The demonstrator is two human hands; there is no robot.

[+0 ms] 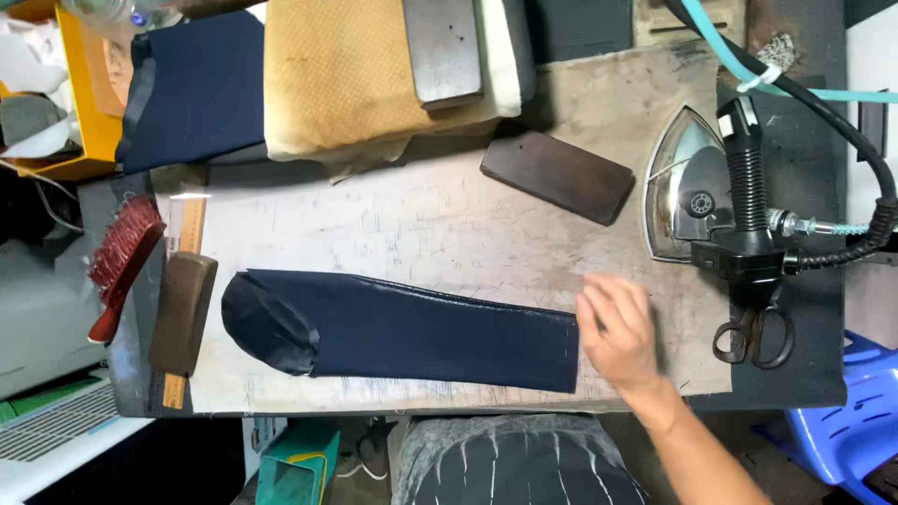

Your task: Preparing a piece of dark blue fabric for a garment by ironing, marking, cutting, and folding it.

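A long navy fabric piece [421,332] lies flat across the worn ironing board [421,224], its left end rounded with a darker lining showing. My right hand [617,332] rests at the fabric's right end, fingers spread and touching the edge, holding nothing. My left hand is not in view. A steam iron [697,187] with a black handle and hose sits at the right of the board.
A dark wooden block [557,176] lies near the board's top. Scissors [756,335] lie below the iron. At the left are a red brush [122,262], a brown block [183,313] and a wooden ruler [192,224]. Folded yellow cloth [337,75] and navy cloth [196,89] sit behind.
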